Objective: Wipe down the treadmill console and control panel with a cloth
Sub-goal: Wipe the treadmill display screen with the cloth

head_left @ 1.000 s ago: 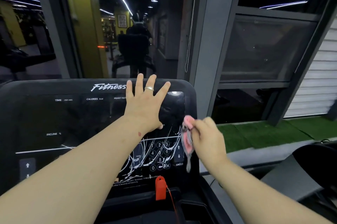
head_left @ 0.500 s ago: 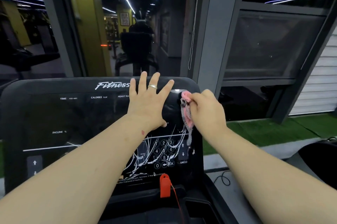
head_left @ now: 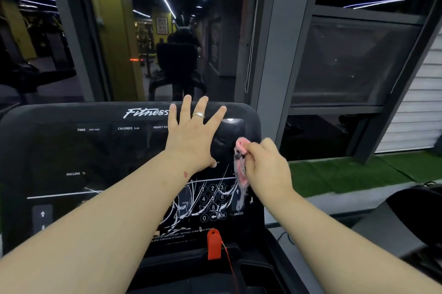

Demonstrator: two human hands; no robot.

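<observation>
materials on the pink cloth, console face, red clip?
Pink cloth: soft woven or knit fabric, probably; it bunches and hangs limp from the right hand.
Console face: glossy black plastic or glass; it reflects light and shows white scratches.
Red clip: moulded plastic, seemingly; smooth, uniform colour.

Dim gym light, cold white ceiling strips mirrored in the dark glass. A soft glare patch sits on the glossy console. Wide-angle bending pulls the frame edges. The pink cloth smears with motion blur.
</observation>
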